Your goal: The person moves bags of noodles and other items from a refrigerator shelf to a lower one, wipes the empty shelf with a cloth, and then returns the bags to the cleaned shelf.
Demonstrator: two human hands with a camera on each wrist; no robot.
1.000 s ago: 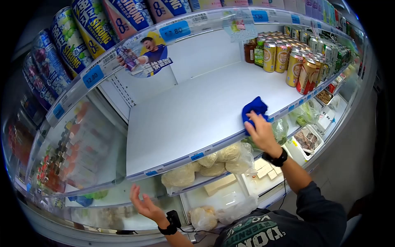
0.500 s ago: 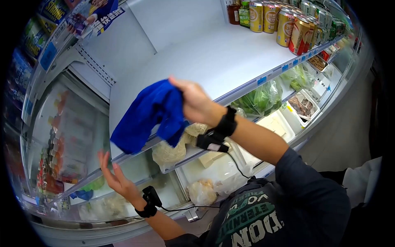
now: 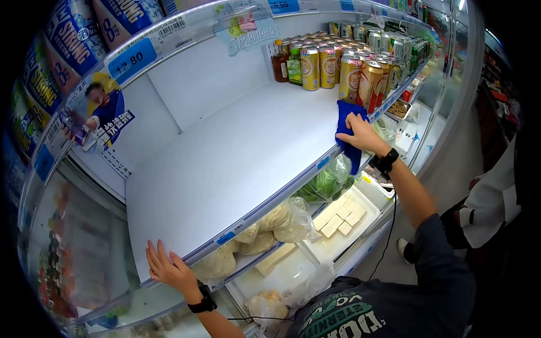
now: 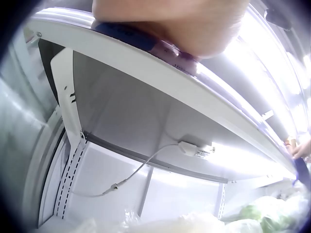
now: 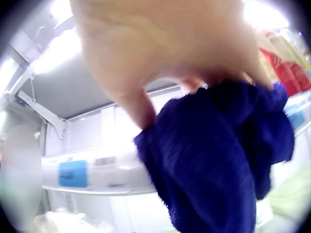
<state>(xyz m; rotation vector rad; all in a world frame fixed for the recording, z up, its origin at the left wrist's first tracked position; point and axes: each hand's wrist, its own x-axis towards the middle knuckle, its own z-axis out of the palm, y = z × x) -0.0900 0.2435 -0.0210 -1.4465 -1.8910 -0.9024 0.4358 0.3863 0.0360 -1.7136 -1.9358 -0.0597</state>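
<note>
My right hand (image 3: 363, 135) grips a blue cloth (image 3: 353, 159) at the front edge of the white shelf (image 3: 236, 152), just in front of the drink cans. Part of the cloth hangs down over the edge. In the right wrist view the cloth (image 5: 204, 155) is bunched under the fingers and droops below them. My left hand (image 3: 172, 271) rests at the shelf's front left corner with its fingers spread. From the left wrist view, that hand (image 4: 175, 22) lies over the price-label strip (image 4: 126, 36) along the edge.
Yellow cans (image 3: 350, 76), a brown bottle (image 3: 280, 62) and a green bottle (image 3: 294, 69) stand at the shelf's right end. Below lie bagged greens (image 3: 327, 183), bagged noodles (image 3: 276, 217) and tofu blocks (image 3: 340, 217). Tall cans (image 3: 73, 39) line the shelf above.
The right hand swung left off the shelf with the cloth hanging, then returned to the right, beside the cans. My left hand came up onto the shelf's corner.
</note>
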